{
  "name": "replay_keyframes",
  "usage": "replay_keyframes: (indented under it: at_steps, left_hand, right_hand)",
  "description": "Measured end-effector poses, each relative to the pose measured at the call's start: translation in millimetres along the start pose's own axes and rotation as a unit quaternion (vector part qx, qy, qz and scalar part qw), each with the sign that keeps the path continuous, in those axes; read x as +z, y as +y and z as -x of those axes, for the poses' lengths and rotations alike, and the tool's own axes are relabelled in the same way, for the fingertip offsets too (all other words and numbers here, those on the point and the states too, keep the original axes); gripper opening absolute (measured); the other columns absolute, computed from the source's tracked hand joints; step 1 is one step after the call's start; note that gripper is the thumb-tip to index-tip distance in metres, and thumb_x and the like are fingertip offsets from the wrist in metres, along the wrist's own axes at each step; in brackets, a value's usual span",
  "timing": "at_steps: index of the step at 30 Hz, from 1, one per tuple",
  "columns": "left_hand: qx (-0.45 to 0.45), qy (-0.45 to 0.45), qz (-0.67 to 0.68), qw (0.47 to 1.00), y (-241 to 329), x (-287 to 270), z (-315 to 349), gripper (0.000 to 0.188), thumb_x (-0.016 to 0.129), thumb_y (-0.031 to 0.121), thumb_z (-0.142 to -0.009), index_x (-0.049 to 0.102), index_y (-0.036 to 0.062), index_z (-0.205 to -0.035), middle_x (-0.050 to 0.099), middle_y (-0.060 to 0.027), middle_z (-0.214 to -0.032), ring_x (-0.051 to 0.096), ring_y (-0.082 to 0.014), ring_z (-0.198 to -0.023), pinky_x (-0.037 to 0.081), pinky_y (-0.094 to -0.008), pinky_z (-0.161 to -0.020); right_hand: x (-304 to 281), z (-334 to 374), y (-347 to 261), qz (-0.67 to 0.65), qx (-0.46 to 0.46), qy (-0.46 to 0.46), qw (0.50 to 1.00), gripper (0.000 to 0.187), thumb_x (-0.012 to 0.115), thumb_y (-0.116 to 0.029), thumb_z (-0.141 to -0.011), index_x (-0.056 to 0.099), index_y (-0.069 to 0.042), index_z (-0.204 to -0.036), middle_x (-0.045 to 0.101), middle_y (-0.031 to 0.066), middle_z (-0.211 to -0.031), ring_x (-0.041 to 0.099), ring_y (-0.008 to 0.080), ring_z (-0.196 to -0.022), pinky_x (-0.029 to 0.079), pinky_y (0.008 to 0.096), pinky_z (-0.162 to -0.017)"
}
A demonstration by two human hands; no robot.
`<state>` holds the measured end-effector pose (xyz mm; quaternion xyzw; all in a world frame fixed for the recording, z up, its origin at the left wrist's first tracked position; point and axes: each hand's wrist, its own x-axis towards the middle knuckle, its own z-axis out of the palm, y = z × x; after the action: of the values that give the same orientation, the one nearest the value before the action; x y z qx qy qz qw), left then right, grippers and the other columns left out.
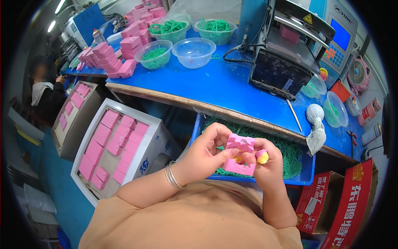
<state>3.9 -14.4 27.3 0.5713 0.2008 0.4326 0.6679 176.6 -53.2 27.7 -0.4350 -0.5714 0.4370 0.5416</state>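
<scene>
Pink notched foam-like material (241, 142) (one block or two, it cannot be told) is pinched between thumb and fingers of both the left hand (207, 151) and the right hand (269, 168). By the right fingers, a small yellow-and-pink piece (263, 157) is held too. Beneath the hands, green strips (289, 159) are contained in a blue tray (306, 179). On the left, pink blocks (94, 152) are laid out in a white box (156, 143). Farther, on the blue table (195, 83), clear bowls (156, 64) and a black press (271, 70) are set.
</scene>
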Motion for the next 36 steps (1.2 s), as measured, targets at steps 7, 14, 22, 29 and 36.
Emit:
replay_keyframes:
  at_steps: [7, 14, 22, 29, 36]
  left_hand:
    - [-0.163, -0.101, 0.008, 0.981, 14, 2, 1, 0.053, 0.067, -0.002, -0.075, 0.044, 0.0058, -0.123, 0.053, -0.0066, -0.111, 0.052, -0.0138, -0.104, 0.047, -0.0310, -0.086]
    - [-0.018, -0.017, -0.335, 0.942, 17, 5, 7, 0.029, 0.069, 0.001, -0.071, 0.061, 0.0034, -0.098, 0.061, -0.0084, -0.092, 0.060, -0.0188, -0.087, 0.048, -0.0308, -0.077]
    - [0.262, 0.018, -0.522, 0.812, 13, -13, 3, 0.042, 0.070, -0.005, -0.058, 0.058, 0.0033, -0.098, 0.058, -0.0092, -0.084, 0.055, -0.0258, -0.077, 0.046, -0.0339, -0.068]
    - [0.286, -0.012, -0.572, 0.769, 13, -7, 7, 0.045, 0.067, -0.004, -0.059, 0.053, 0.0019, -0.101, 0.057, -0.0109, -0.081, 0.054, -0.0292, -0.071, 0.046, -0.0356, -0.066]
    - [0.242, -0.061, -0.582, 0.774, 16, -12, 10, 0.041, 0.062, 0.007, -0.067, 0.054, 0.0019, -0.106, 0.050, -0.0071, -0.078, 0.048, -0.0245, -0.072, 0.043, -0.0339, -0.066]
  right_hand:
    - [1, 11, 2, 0.066, -0.081, 0.035, 0.994, 0.022, 0.066, -0.011, -0.079, 0.056, 0.000, -0.095, 0.057, 0.0036, -0.075, 0.052, 0.0078, -0.065, 0.043, 0.0216, -0.058]
    - [0, 10, 0, -0.049, -0.027, -0.019, 0.998, 0.029, 0.062, -0.004, -0.080, 0.048, -0.002, -0.105, 0.053, 0.0010, -0.078, 0.048, 0.0058, -0.067, 0.039, 0.0198, -0.059]
    - [-20, 6, -14, 0.017, -0.026, 0.081, 0.996, 0.018, 0.053, -0.004, -0.086, 0.047, -0.003, -0.103, 0.059, 0.0112, -0.085, 0.055, 0.0113, -0.060, 0.045, 0.0238, -0.055]
    - [-18, 3, -30, 0.381, -0.279, -0.017, 0.881, 0.023, 0.071, -0.005, -0.062, 0.064, -0.005, -0.084, 0.058, 0.0086, -0.068, 0.056, 0.0257, -0.057, 0.045, 0.0342, -0.051]
    - [-9, -1, -35, 0.455, -0.322, -0.068, 0.827, 0.019, 0.068, -0.007, -0.064, 0.063, -0.006, -0.083, 0.057, 0.0038, -0.072, 0.054, 0.0200, -0.061, 0.041, 0.0301, -0.051]
